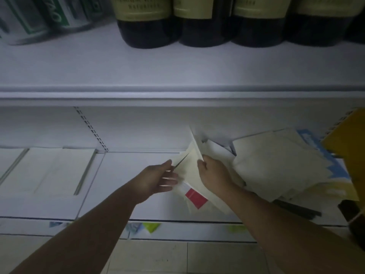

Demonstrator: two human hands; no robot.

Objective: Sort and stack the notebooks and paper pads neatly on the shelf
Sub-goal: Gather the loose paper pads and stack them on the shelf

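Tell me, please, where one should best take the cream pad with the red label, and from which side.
Probably by its two side edges, one grip from each side: the cream pad is thin, wide and tilted up, so a single grip might let it sag. The right hand holds its right edge; the left hand touches its left.

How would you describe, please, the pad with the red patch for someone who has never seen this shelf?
Find the lower white shelf under the dark bottles. Between the left hand and right hand is a cream pad, the only one with a red square.
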